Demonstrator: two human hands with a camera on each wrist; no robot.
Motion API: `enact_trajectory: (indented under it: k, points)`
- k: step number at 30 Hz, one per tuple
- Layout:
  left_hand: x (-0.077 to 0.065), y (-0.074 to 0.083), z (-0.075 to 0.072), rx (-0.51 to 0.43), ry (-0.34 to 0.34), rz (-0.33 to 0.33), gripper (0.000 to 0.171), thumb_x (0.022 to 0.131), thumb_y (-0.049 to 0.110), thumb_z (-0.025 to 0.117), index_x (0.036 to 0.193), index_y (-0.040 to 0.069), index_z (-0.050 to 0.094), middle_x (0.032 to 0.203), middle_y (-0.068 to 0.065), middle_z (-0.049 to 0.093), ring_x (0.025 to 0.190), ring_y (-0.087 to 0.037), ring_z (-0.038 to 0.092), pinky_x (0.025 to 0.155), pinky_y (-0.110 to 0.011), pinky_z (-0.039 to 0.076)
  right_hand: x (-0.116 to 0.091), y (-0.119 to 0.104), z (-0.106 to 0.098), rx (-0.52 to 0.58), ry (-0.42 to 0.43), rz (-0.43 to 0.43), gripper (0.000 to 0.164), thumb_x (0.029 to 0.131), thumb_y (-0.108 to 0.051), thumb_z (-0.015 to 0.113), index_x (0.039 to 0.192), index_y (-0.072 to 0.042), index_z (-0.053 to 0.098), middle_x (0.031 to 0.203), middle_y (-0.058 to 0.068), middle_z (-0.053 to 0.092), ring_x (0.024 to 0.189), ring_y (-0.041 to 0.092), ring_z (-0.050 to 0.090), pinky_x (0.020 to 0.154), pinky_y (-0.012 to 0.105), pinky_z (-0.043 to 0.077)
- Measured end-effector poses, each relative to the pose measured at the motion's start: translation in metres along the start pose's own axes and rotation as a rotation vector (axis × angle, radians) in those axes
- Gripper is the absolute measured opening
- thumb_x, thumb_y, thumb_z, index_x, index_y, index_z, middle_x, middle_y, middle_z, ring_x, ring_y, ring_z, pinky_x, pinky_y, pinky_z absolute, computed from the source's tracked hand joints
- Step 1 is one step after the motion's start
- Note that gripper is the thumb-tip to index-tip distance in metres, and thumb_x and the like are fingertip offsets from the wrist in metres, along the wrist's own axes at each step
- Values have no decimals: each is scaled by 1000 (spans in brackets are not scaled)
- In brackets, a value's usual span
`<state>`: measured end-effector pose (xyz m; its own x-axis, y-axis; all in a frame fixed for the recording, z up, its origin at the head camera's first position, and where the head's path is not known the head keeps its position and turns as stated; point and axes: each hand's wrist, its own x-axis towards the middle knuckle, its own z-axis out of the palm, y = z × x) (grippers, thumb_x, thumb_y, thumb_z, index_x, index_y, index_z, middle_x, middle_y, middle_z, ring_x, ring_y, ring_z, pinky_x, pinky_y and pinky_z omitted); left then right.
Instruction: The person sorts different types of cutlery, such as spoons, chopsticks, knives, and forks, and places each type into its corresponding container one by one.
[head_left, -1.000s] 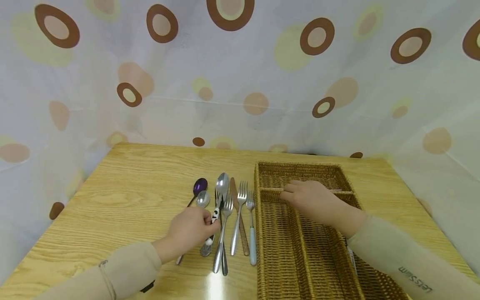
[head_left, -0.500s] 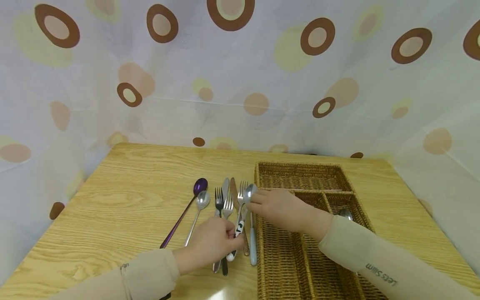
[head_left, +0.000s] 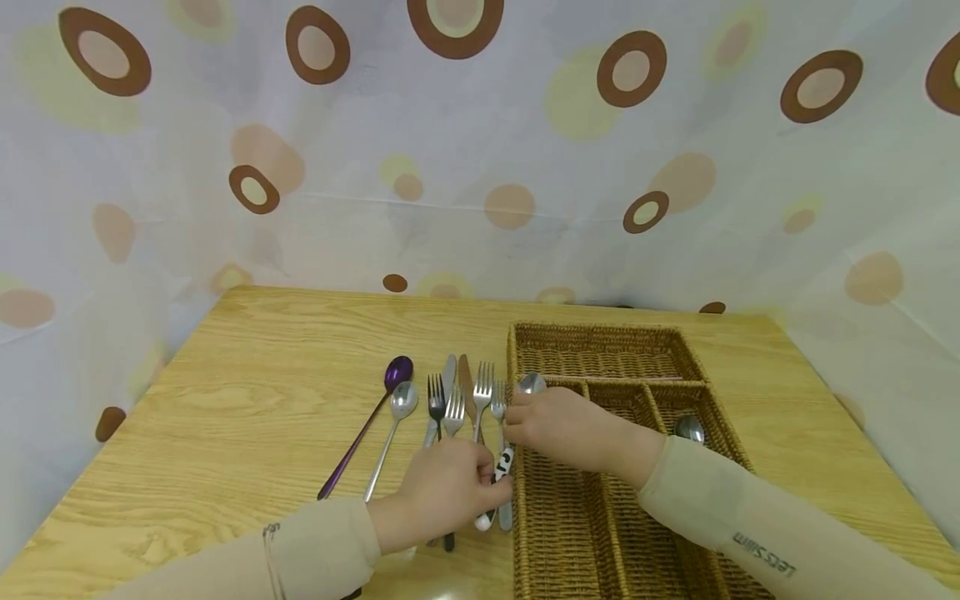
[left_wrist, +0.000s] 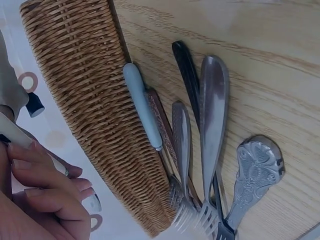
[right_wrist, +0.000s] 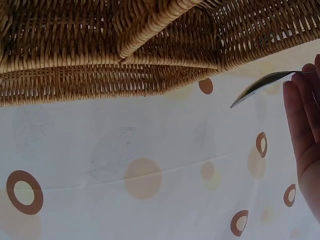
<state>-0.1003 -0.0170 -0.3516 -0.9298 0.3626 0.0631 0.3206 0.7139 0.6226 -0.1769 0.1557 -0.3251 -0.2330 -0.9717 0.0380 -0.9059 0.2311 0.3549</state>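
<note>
A spoon (head_left: 532,382) with a black-and-white patterned handle (head_left: 504,463) is raised over the left rim of the wicker basket (head_left: 516,533). My left hand (head_left: 450,483) pinches its handle between thumb and fingers. Near its bowl, my right hand (head_left: 566,429) has its fingers round the neck; in the right wrist view the spoon's bowl (right_wrist: 262,86) sticks out past the fingertips. On the table left of the basket lie several forks (head_left: 483,387), knives (head_left: 448,375), a purple spoon (head_left: 398,371) and a silver spoon (head_left: 403,400). My left hand partly covers their handles.
Dividers split the basket into several compartments. Another spoon (head_left: 689,428) lies in its right-hand compartment. In the left wrist view, a light-blue handle (left_wrist: 142,105) lies close beside the basket wall. A patterned cloth (head_left: 450,208) hangs behind the wooden table (head_left: 300,333).
My left hand lifted the patterned-handle spoon from the pile and carried it right to the basket. My right hand came left from the basket's back divider and took the spoon near its bowl.
</note>
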Motion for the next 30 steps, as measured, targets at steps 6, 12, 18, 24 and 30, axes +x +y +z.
enact_trajectory:
  k: [6,12,18,24,30]
  points:
    - [1,0,-3,-23,-6,42,35,82,26,60,52,15,45,45,13,35,37,1,29,37,-14,21,-5,1,-4,-28,-10,-4,7,77,-8,68,78,-14,65,80,-7,67,76,7,56,60,17,49]
    - [2,0,-5,-36,-31,49,38,87,32,58,55,16,46,46,12,35,38,1,29,37,-15,21,-12,4,-5,-18,-9,9,8,78,-7,69,82,-13,66,82,-6,66,77,9,56,64,19,52]
    - [0,-9,-7,-57,-50,26,47,95,40,45,56,15,48,45,12,35,38,0,29,37,-16,21,-20,7,-3,-2,54,49,9,76,-6,70,80,-12,66,79,-5,67,73,9,55,60,19,50]
    - [-7,-42,-20,113,-15,-57,37,90,30,54,57,15,49,48,10,39,40,-3,31,38,-17,23,-36,13,-3,41,77,70,14,73,-3,73,83,-10,68,82,-1,70,77,13,59,67,24,54]
    - [-18,-80,-42,312,-84,-301,39,86,31,58,53,15,44,47,6,36,42,-7,31,39,-19,21,-56,22,-10,30,44,108,14,72,-3,73,83,-10,67,81,0,67,75,14,58,60,25,52]
